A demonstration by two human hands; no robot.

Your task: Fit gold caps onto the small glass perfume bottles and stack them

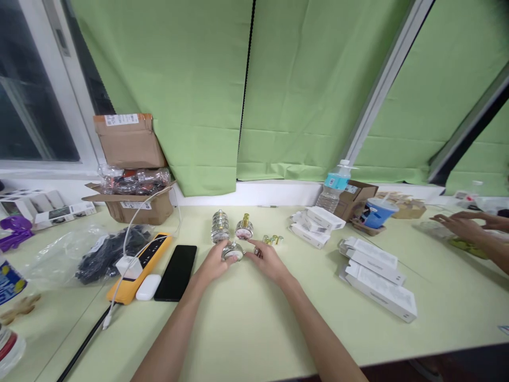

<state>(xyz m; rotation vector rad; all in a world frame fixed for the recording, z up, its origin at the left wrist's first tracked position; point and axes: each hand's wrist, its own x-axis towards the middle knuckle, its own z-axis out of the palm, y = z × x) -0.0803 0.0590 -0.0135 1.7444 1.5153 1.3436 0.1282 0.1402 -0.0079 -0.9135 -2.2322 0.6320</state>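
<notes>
Pinching round silvery piece (233, 254) by left rim with left hand (214, 261); holding right hand (270, 260) just beside its right edge, with fingers bent, cannot tell whether gripping anything; lying between hands, nearer left, without clear long axis

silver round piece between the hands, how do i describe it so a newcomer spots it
On the table below the green curtains, find the left hand and right hand. The silver round piece is between them, gripped by the left. Unlike the silver stack and gold-topped piece behind it, it's the one being held.
</notes>
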